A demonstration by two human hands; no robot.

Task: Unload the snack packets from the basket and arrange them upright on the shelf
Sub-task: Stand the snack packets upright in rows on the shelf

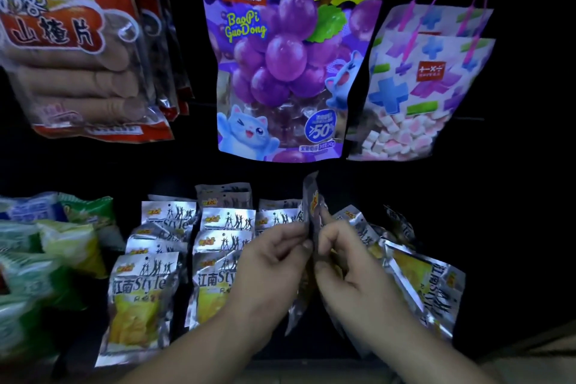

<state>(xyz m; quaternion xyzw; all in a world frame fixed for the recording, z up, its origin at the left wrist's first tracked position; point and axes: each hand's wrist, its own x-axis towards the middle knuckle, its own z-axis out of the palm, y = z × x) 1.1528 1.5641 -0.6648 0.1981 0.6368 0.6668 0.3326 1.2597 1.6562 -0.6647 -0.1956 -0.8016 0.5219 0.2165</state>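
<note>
My left hand (270,262) and my right hand (349,262) meet in the middle of the dark shelf, both pinching one silver snack packet (312,196) that is held edge-on and upright. Rows of the same silver and yellow packets (140,299) stand upright to the left and behind my hands. To the right, several packets (427,284) lie tilted and slumped in a loose pile. The basket is out of view.
Green and white snack bags (46,243) fill the shelf at the left. Above hang a purple grape jelly bag (280,72), a red hawthorn slice bag (71,50) and a marshmallow bag (414,90). The shelf's front edge (280,368) runs along the bottom.
</note>
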